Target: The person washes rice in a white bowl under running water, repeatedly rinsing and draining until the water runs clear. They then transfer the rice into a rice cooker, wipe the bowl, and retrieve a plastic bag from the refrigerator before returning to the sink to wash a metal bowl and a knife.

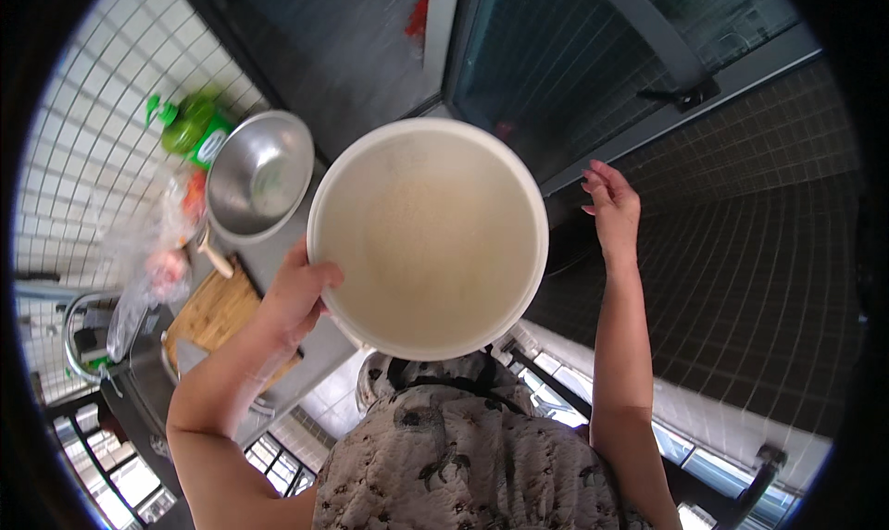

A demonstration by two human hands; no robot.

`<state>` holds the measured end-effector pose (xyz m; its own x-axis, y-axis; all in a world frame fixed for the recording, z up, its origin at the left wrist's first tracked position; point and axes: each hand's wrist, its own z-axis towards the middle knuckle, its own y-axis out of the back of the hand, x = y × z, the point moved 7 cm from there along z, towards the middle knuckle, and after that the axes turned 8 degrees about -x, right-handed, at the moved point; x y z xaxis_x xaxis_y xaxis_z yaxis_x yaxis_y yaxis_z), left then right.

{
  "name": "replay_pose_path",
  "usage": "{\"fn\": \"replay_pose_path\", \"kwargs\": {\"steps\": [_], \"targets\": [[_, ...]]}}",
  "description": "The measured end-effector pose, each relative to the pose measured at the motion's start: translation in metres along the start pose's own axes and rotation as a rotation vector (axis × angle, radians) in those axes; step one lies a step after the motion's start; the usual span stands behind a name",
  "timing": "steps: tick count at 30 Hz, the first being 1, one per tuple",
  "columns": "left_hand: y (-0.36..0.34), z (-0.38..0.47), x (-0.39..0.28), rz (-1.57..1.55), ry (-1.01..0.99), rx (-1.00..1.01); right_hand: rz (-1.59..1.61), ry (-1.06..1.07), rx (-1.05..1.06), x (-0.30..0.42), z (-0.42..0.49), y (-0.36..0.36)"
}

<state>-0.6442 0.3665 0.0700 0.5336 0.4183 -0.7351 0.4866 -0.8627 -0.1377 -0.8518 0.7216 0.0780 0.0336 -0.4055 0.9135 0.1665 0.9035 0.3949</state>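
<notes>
My left hand (298,295) grips the rim of a large round white plastic tub (429,238), its thumb over the edge and its fingers beneath. The tub is held up before my body with its mouth facing me. Its inside looks pale cream with faint speckles low in the middle; whether it holds cloudy liquid or is bare I cannot tell. Off to the tub's right, my right hand (615,210) is raised in the air near the dark tiled wall. Nothing is in it, and its fingers are loosely bent and apart.
Left on the counter (323,349) are a stainless steel bowl (260,176), a green pump bottle (191,129), a wooden cutting board (215,308), a peeler-like tool with a pale handle (217,256) and plastic bags (149,266). A faucet (69,328) stands beyond. Ahead is a glass door (555,65).
</notes>
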Motion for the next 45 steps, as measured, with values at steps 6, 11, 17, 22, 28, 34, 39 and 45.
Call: {"fn": "replay_pose_path", "kwargs": {"steps": [6, 11, 17, 22, 28, 34, 39, 45], "targets": [[-0.043, 0.057, -0.030, -0.079, 0.029, -0.013, -0.444, 0.179, -0.073, -0.068, 0.131, -0.010], [-0.058, 0.096, -0.047, -0.132, 0.091, -0.006, -0.704, 0.170, -0.060, -0.107, 0.194, 0.010], [-0.081, 0.140, -0.063, -0.205, 0.054, -0.089, -0.462, 0.137, -0.033, -0.135, 0.202, 0.035], [-0.100, 0.172, -0.071, -0.337, 0.009, -0.145, -0.123, -0.159, -0.064, -0.167, 0.226, 0.047], [-0.116, 0.228, -0.070, -0.455, -0.002, -0.167, -0.473, 0.063, 0.207, -0.123, 0.252, 0.015], [-0.133, 0.313, -0.102, -0.474, 0.049, -0.206, 0.011, -0.110, 0.535, -0.050, 0.278, -0.137], [-0.116, 0.386, -0.156, -0.341, 0.011, -0.254, 0.000, -0.455, 0.759, -0.026, 0.299, -0.264], [-0.053, 0.445, -0.241, -0.227, -0.178, -0.375, 0.022, -0.594, 0.802, 0.006, 0.342, -0.386]]}}
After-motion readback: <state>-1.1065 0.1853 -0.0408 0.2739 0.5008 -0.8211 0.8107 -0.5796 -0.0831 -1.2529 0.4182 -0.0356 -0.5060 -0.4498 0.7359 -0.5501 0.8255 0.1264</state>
